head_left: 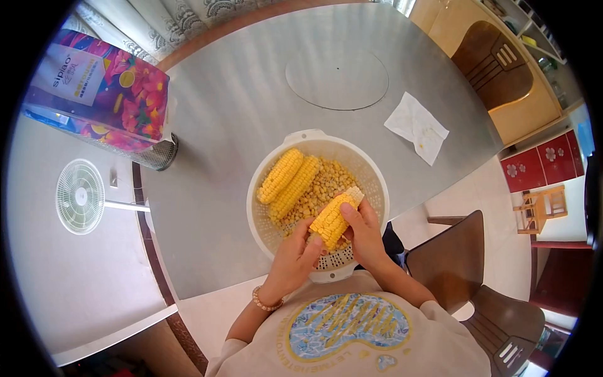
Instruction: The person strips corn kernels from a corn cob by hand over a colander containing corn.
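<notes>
Yellow and pale-tipped, the corn cob [331, 225] is gripped between my left hand [295, 251] and right hand [365, 234], above the near side of a white colander [362, 169]. Loose kernels [333, 179] and two more cobs [281, 176] lie inside it, on the grey table [204, 204], a white tissue [416, 125] to its far right.

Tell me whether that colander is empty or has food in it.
Partly filled: the colander holds loose corn kernels and two cobs, with bare wall showing beside the kernels.
</notes>
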### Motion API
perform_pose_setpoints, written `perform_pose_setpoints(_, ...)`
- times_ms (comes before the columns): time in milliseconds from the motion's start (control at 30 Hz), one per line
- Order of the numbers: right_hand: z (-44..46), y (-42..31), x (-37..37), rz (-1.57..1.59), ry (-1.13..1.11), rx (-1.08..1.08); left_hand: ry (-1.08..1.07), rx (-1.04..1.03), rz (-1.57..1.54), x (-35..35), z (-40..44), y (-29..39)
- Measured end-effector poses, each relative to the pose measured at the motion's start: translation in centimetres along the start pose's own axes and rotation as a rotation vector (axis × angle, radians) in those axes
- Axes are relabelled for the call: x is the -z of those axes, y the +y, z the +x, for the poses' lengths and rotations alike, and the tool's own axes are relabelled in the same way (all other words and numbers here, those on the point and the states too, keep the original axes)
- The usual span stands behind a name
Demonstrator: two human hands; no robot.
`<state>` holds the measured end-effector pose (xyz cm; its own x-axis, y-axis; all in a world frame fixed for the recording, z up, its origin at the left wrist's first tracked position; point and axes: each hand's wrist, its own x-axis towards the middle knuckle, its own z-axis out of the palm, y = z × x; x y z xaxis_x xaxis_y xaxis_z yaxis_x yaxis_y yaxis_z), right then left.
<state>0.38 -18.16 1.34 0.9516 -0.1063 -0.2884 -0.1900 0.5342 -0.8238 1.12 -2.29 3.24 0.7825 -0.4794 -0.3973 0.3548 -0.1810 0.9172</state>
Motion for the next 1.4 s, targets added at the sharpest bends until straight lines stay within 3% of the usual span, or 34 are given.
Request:
perform_pose_setpoints(100, 0.0, 0.2, 0.2, -0.021, 0.010, 0.022, 0.039, -0.155, -0.098, -0.6, 0.4, -0.8)
perform_pose_setpoints(700, -0.6, 0.3, 0.0, -0.157, 0.045, 0.095, 0.085, -0.146, 0.262, -0.8, 0.3, 0.1)
perform_pose_setpoints(833, -0.7, 0.1, 0.2, -0.139, 0.093, 0.046, 0.051, -0.121, 0.210, -0.6, 0.4, -0.6)
perform_pose_setpoints(900, -0.6, 0.0, 0.5, -0.103, 0.109, 0.019, 0.032, -0.335, 0.240, -0.3, 0.4, -0.8)
perform_pose_setpoints(1100, -1.1, 0.4, -0.1, -0.122, 0.121, -0.029, -0.067, -0.103, 0.327, 0.2, -0.6, 1.4)
perform_pose_setpoints(1200, -1.2, 0.3, -0.2, -0.132, 0.112, -0.031, -0.062, -0.195, 0.438, 0.5, -0.5, 0.8)
perform_pose_setpoints(1400, -1.1, 0.6, -0.2, -0.056, 0.107, -0.048, -0.100, -0.188, 0.541, 0.9, -0.7, 1.5)
